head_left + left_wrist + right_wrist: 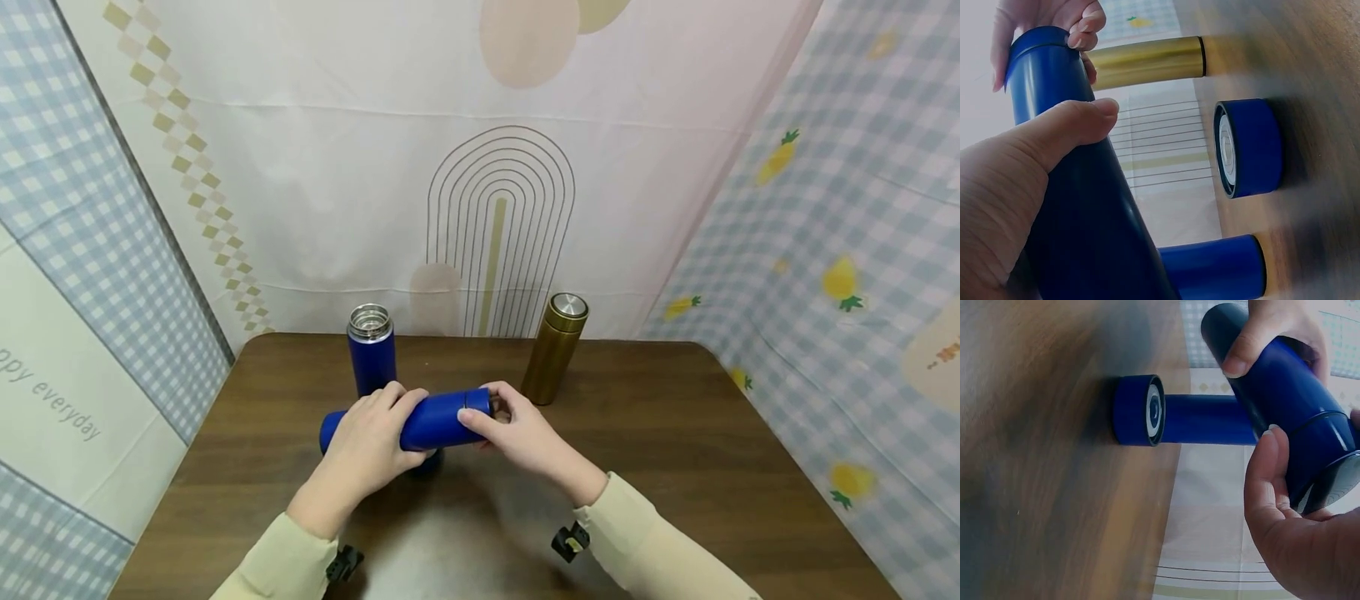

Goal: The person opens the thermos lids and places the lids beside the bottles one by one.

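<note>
Held on its side over the table is a capped blue thermos (435, 422). My left hand (367, 437) grips it round the body, thumb lying along the near side. The right hand (521, 429) holds the thermos's blue lid (476, 407) at the right end, with the thumb on the lid's side and the fingers round the far edge. Behind the left hand a second blue thermos (372, 358) stands upright, its steel mouth uncovered. A loose blue lid (1257, 150) sits on the table beneath the held thermos, its whitish inner side facing up.
A gold thermos (555, 350) with a steel-topped cap stands upright at the back right, beyond the right hand. The brown wooden table (660, 467) ends at a white patterned cloth (337, 192) behind, and checked cloth (840, 208) hangs at the right.
</note>
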{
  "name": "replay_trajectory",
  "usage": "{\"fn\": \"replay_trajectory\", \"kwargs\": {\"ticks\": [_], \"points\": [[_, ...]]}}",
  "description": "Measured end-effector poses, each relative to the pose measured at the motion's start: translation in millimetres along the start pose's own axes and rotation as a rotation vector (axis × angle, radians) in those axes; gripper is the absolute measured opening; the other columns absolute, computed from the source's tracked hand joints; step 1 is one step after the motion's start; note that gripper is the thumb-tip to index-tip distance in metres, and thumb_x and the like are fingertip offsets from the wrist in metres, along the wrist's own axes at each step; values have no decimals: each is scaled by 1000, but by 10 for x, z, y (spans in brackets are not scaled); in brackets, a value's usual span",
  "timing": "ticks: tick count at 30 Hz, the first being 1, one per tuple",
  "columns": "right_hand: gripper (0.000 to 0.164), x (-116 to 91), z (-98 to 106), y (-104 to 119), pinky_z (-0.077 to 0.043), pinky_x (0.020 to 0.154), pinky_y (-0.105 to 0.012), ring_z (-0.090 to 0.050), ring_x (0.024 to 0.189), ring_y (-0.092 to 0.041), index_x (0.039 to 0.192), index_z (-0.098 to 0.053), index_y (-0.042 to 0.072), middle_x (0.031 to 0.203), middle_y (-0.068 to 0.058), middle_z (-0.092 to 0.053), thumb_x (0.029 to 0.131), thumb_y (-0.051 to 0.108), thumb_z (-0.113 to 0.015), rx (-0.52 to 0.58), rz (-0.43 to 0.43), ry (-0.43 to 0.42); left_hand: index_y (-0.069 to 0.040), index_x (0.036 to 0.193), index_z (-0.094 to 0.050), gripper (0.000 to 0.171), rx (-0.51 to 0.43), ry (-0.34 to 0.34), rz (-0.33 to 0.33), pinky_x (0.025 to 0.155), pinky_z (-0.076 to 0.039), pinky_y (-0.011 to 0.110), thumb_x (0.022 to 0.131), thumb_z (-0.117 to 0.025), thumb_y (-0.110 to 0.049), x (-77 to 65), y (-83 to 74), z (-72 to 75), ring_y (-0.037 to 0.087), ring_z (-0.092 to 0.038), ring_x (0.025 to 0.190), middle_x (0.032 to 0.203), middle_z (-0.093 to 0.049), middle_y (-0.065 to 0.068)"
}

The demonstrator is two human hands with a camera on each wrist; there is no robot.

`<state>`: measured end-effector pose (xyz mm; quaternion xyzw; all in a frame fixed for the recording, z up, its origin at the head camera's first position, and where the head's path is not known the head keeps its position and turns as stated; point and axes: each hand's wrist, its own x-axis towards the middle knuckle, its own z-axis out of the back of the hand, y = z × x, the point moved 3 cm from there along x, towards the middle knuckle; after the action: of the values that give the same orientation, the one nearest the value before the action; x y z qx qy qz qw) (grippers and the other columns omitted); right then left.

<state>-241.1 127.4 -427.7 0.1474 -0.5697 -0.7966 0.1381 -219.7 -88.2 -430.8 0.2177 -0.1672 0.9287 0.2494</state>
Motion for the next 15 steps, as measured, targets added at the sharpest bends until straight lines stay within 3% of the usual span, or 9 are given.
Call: {"fn": "replay_trajectory", "kwargs": {"ticks": [9, 15], "points": [[44, -138, 16, 204, -57, 73, -39, -64, 95, -28, 126, -48, 6, 116, -17, -56, 91, 25, -68, 30, 14, 15, -16, 123, -61, 73, 38, -12, -33, 77, -52, 41, 63, -86, -48, 32, -34, 7, 22, -61, 84, 99, -59, 1], [44, -199, -2, 293, -56, 76, -41, -63, 100, -28, 126, -48, 5, 116, -16, -56, 91, 23, -68, 49, 45, 15, -15, 118, -63, 71, 44, -54, -64, 71, -53, 39, 58, -87, -46, 25, -36, 17, 20, -62, 77, 95, -60, 0]]}}
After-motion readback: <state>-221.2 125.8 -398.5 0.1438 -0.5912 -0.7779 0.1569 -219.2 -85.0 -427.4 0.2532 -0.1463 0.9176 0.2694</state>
